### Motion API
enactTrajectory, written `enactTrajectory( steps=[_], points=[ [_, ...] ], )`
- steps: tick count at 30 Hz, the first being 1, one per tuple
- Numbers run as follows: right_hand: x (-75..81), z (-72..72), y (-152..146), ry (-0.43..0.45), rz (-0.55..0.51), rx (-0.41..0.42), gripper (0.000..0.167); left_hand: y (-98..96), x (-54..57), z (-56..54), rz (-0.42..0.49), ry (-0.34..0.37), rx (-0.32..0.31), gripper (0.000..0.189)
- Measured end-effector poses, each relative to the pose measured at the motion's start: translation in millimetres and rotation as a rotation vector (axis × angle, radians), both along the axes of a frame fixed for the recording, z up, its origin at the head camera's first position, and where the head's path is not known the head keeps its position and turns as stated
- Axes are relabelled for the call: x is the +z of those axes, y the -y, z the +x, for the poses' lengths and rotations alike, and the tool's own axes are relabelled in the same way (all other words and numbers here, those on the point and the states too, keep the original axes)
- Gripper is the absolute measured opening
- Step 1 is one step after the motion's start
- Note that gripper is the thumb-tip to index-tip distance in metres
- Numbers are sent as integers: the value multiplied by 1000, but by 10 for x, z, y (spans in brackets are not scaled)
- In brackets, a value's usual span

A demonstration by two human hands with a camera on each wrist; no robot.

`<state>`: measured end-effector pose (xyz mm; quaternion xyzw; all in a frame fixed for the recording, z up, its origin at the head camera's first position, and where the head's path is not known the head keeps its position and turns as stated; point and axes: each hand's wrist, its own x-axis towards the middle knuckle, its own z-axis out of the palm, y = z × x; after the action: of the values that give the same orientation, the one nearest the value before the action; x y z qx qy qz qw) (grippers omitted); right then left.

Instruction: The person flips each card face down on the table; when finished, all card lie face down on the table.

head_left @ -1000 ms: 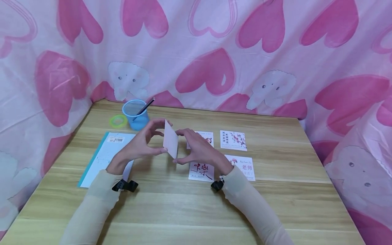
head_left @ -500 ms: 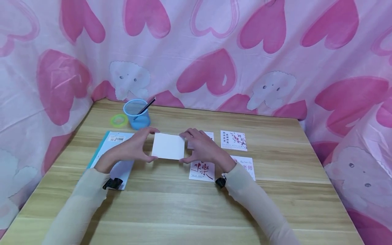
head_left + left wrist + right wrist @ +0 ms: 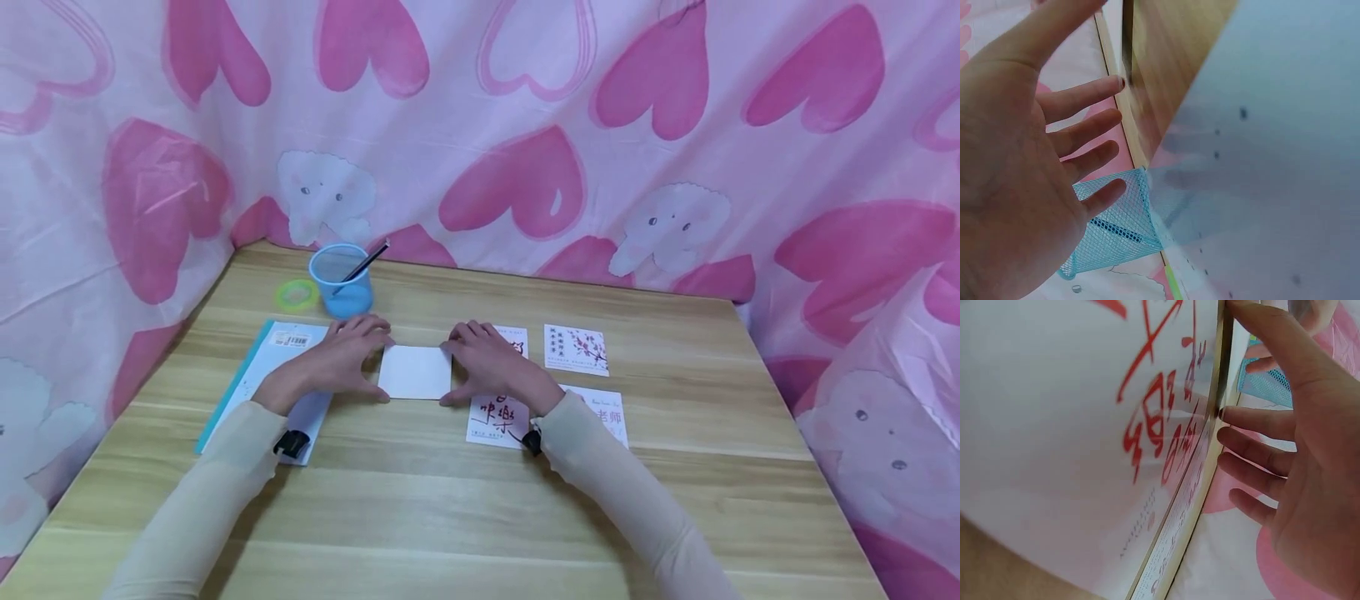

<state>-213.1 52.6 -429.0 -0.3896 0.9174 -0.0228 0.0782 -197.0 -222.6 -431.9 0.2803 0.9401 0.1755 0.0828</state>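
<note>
A blank white card [image 3: 416, 372] lies flat, close over or on the wooden table. My left hand [image 3: 330, 367] pinches its left edge, thumb at the near corner and fingertips at the far one. At the opposite edge my right hand [image 3: 491, 362] does the same with thumb and fingers. In the left wrist view the other fingers of the left hand [image 3: 1029, 162] spread loosely. Under and beside my right forearm are printed cards, among them one with red characters [image 3: 491, 421] and one with a blossom branch [image 3: 576, 350].
A notebook [image 3: 270, 358] with a teal spine lies under my left forearm. Behind it stand a blue mesh pen cup [image 3: 345, 296] holding a dark pencil [image 3: 367, 260], and a green-yellow tape roll [image 3: 297, 294]. A pink heart-print curtain [image 3: 517, 183] encloses the table.
The card has gone from upright and edge-on to facing up, and lower, toward the table. My left hand let its edge go, then took hold of it again; the right kept its side.
</note>
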Motion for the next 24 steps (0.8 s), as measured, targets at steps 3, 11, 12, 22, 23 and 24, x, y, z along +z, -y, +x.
enactTrajectory(
  steps=[3,11,12,22,23,24],
  points=[
    [-11,2,-22,4,-4,-3,94,-21,4,3,-5,10,7,84],
    [58,-12,-192,51,-126,-31,98,-177,115,-5,-13,16,-6,92],
    [84,-19,-251,54,-154,-45,98,-227,144,-16,-9,10,-11,93],
    [171,-220,-988,108,-152,-269,89,-880,186,-303,-18,-26,-25,82],
    [155,-233,-1043,112,-139,-281,90,-952,170,-337,-22,-25,-31,83],
    [147,-241,-1088,119,-134,-287,91,-1021,154,-372,-32,-25,-39,84]
  ],
)
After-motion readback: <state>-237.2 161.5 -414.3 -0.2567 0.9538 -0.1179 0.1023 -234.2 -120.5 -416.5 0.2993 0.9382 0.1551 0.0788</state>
